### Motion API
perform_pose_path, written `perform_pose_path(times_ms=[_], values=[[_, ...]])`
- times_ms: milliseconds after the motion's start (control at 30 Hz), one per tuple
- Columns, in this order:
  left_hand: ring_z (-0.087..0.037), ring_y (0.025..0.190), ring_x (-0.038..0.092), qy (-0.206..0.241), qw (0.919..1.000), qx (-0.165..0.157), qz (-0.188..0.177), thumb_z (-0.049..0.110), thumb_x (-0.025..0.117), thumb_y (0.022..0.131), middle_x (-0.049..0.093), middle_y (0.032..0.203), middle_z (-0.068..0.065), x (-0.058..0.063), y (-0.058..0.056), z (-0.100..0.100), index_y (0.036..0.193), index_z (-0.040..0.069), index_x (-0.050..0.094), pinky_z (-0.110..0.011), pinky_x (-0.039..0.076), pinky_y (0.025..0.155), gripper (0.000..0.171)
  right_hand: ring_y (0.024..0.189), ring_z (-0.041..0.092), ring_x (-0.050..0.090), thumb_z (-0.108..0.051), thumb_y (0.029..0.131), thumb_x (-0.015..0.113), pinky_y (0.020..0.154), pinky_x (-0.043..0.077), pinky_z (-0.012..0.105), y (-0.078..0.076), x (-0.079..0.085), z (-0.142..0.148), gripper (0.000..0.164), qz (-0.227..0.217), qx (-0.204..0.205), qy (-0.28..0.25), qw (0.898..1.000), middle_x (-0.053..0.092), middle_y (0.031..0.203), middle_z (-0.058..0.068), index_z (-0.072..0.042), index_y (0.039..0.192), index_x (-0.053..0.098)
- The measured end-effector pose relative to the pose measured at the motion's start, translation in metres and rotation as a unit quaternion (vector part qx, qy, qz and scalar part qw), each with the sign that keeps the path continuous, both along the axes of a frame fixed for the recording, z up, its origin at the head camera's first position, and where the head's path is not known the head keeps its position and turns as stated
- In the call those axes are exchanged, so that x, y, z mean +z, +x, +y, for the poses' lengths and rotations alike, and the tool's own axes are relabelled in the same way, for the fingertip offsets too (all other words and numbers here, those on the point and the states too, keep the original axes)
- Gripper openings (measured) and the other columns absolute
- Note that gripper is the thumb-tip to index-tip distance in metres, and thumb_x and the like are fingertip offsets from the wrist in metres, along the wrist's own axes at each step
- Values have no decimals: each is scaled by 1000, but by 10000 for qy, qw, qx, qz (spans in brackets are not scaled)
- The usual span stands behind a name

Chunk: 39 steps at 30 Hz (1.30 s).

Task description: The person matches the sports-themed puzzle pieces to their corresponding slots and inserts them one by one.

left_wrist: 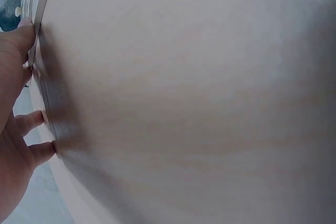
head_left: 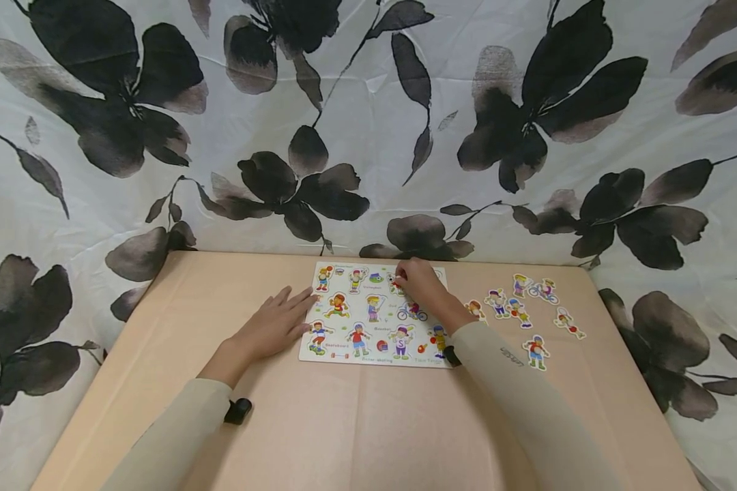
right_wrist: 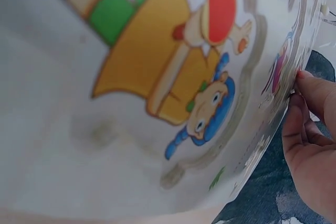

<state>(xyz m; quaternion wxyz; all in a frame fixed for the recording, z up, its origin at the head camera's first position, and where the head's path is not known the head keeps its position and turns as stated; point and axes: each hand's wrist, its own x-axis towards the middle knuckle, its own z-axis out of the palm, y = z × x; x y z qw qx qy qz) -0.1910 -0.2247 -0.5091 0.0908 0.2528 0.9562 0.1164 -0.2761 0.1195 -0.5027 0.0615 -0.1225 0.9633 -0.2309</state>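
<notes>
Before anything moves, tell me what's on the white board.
Colourful sports figures show across the white board; what the right grip, right sleeve and left grip cover cannot be seen.

Light tan table, dark-flowered white cloth behind and beside it

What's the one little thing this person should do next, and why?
Perhaps gently wiggle the figure under the right hand: that hand seems to pinch there, toward the board's far right, while the left hand at its left edge may steady it. Whether the figure sits flush is hidden.
</notes>
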Motion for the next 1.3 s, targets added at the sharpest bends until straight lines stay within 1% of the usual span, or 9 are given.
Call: perform_pose_path(times_ms=[133,433,567,733,867,967,1100,1200,1300], values=[[-48,156,20,8,10000,3,32,45,54,106,26,172,-2,-1,-1,-1,163,19,33,-71,23,121,66,84,20,54,-18,102,68,71,49,30,0,0,-1,11,49,-5,-77,10000,61,96,8,-7,100,70],[-49,156,21,-37,10000,23,69,45,54,106,26,172,-3,-3,-2,-1,163,19,33,-71,23,121,66,90,21,55,-18,104,63,77,53,33,-1,-1,-6,15,113,51,330,9994,60,107,12,-5,110,67],[-48,156,20,-9,10000,47,37,45,54,106,26,172,-3,-2,-2,0,163,19,33,-71,23,121,66,92,22,57,-18,103,66,80,55,36,-1,1,-5,17,112,7,221,9997,61,109,13,-4,112,68],[-49,155,21,30,10000,51,41,43,55,106,28,171,-4,1,-2,1,163,18,35,-72,23,121,65,94,22,57,-18,101,69,83,56,36,2,7,3,23,1,-20,-89,10000,62,109,12,-4,119,68],[-49,155,21,12,10000,43,59,43,55,106,28,171,-4,2,-2,2,163,18,35,-72,23,120,65,97,23,57,-19,100,70,87,55,37,6,14,18,29,6,-46,-348,9994,62,113,11,-5,125,67],[-49,156,21,5,10000,48,44,44,54,107,27,171,-4,1,-3,3,163,18,34,-72,23,121,65,101,25,59,-19,100,71,92,56,40,11,20,34,31,31,-60,-593,9982,63,115,11,-5,128,66],[-49,156,20,-6,10000,46,17,44,53,107,26,172,-3,-1,-3,4,163,19,33,-72,22,121,65,106,29,62,-16,99,71,94,58,45,18,27,62,31,167,-96,-873,9960,64,117,14,-4,128,67],[-49,156,21,-28,10000,53,33,44,53,106,27,172,-3,-1,-3,4,163,19,33,-72,23,121,65,108,31,63,-14,100,70,94,58,48,23,33,87,30,314,-176,-938,9949,65,118,16,-2,128,66],[-49,156,21,-33,10000,66,56,44,54,106,27,172,-3,-1,-3,5,163,19,34,-72,23,121,66,110,32,63,-15,101,68,96,57,50,31,37,111,31,374,-379,-925,9943,65,119,16,-3,129,65]])
